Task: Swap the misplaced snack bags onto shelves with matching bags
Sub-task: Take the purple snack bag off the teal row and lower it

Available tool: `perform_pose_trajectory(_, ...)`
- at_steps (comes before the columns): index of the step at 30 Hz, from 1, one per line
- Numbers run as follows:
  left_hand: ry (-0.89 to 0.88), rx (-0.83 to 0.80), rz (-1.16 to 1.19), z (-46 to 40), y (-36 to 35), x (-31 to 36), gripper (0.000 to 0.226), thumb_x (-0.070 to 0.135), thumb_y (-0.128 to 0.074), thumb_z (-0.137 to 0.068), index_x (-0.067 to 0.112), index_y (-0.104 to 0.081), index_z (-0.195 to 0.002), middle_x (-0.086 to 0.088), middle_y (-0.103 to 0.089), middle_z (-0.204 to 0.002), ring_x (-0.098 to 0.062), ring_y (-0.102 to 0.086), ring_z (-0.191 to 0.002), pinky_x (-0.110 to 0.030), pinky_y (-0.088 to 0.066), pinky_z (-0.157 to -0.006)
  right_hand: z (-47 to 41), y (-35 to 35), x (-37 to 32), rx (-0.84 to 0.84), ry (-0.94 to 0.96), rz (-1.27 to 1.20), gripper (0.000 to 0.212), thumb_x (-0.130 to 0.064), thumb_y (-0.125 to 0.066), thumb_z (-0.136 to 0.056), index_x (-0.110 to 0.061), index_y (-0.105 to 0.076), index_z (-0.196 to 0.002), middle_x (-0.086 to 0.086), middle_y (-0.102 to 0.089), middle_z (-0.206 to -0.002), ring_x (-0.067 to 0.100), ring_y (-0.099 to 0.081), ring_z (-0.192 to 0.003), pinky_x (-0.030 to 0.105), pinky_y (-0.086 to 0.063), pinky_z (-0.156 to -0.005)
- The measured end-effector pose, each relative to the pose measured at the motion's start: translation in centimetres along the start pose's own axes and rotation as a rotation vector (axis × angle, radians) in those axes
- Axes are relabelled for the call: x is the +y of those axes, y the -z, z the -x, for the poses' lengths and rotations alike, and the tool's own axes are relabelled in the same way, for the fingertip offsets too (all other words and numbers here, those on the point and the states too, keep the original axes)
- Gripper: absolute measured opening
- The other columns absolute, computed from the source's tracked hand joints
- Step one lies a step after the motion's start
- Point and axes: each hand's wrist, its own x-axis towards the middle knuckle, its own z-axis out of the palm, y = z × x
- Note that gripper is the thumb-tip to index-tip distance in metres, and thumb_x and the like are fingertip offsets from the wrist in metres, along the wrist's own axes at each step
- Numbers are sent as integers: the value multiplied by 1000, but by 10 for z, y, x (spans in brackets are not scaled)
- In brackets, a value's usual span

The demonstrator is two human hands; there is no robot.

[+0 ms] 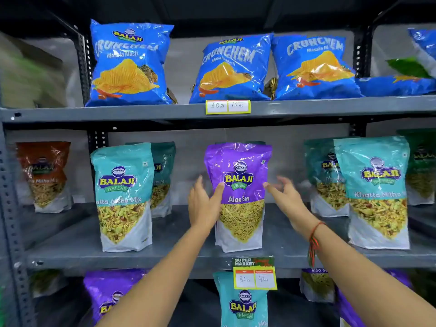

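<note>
A purple Aloo Sev bag (pixel 238 197) stands upright in the middle of the middle shelf (pixel 165 256), among teal Khatta Mitha Mix bags (pixel 123 197) (pixel 377 192). My left hand (pixel 204 204) lies against the purple bag's left edge, thumb on its front. My right hand (pixel 285 197) hovers at its right edge with fingers spread, only the thumb tip near the bag. On the bottom shelf a teal bag (pixel 243 303) stands between purple Aloo Sev bags (pixel 111 293).
The top shelf (pixel 141 112) carries blue Crunchem chip bags (pixel 128 64). Price tags (pixel 227 106) (pixel 254 273) hang on the shelf edges. A dark metal upright (pixel 11 208) runs down the left. An orange-brown bag (pixel 44 175) stands at the far left of the middle shelf.
</note>
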Motion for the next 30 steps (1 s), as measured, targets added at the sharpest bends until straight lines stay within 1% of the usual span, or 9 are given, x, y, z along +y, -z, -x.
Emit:
perform_pose_trajectory(3,62,-48,137,-3,-7,-14,34,49,-62,-87,17,-72,-89,0,-74,-85,-21,-67,-85,-35,-49,-78,-3,-8,19,-222,-118,-122,13,-30,-61,-96,-20,-69,-93,-10,-71,-92,-8,-65,-77,13,-46,-69)
perform_pose_trajectory(6,80,-23,228,-5,-8,-22,35,42,-67,-86,17,-64,-62,5,-60,-59,-12,-51,-58,-30,-40,-64,-10,-17,39,-218,-118,-154,18,-27,-69,-91,-12,-75,-84,12,-79,-95,11,-67,-80,21,-51,-79)
perform_pose_trajectory(8,64,-6,223,-8,-8,-21,32,38,-69,-85,20,-63,-59,4,-61,-58,-10,-50,-56,-28,-40,-62,-11,-21,41,-156,-98,-181,17,-24,-73,-87,-7,-76,-85,15,-79,-97,17,-67,-82,32,-51,-83)
perform_pose_trajectory(13,78,81,234,-5,-2,-20,31,33,-70,-85,18,-62,-59,2,-60,-57,-10,-48,-52,-26,-39,-59,-2,-28,30,-54,6,-183,8,-14,-76,-85,-8,-79,-87,-11,-76,-66,-5,-66,-58,16,-53,-65)
perform_pose_trajectory(18,12,162,330,17,35,-14,28,29,-71,-85,9,-65,-65,0,-60,-60,-10,-47,-56,-30,-42,-62,31,-34,3,-33,136,-226,18,-23,-78,-81,-5,-78,-78,31,-75,-92,16,-63,-77,36,-51,-76)
perform_pose_trajectory(21,-56,182,377,46,71,-3,28,21,-69,-87,20,-60,-61,13,-53,-49,1,-42,-49,-16,-37,-53,65,-38,-11,-61,152,-251,26,-35,-78,-78,-9,-79,-81,31,-74,-89,17,-62,-76,37,-51,-74)
perform_pose_trajectory(23,-80,185,409,68,93,-6,28,14,-68,-89,18,-59,-62,15,-52,-46,3,-42,-47,-9,-35,-51,93,-43,-15,-79,145,-281,17,-27,-79,-80,-11,-80,-77,25,-77,-87,14,-64,-75,33,-51,-72)
perform_pose_trajectory(27,-40,177,357,118,126,-41,28,15,-67,-89,17,-59,-63,17,-53,-47,2,-40,-48,-12,-34,-51,150,-64,11,-197,36,-374,26,-26,-79,-76,-1,-75,-78,39,-69,-90,19,-60,-77,38,-47,-75)
perform_pose_trajectory(30,36,163,290,155,138,-86,28,16,-68,-88,19,-61,-61,16,-51,-48,2,-37,-50,-15,-33,-50,192,-84,49,-260,-97,-386,25,-23,-79,-78,2,-75,-78,35,-71,-89,20,-61,-76,37,-47,-75)
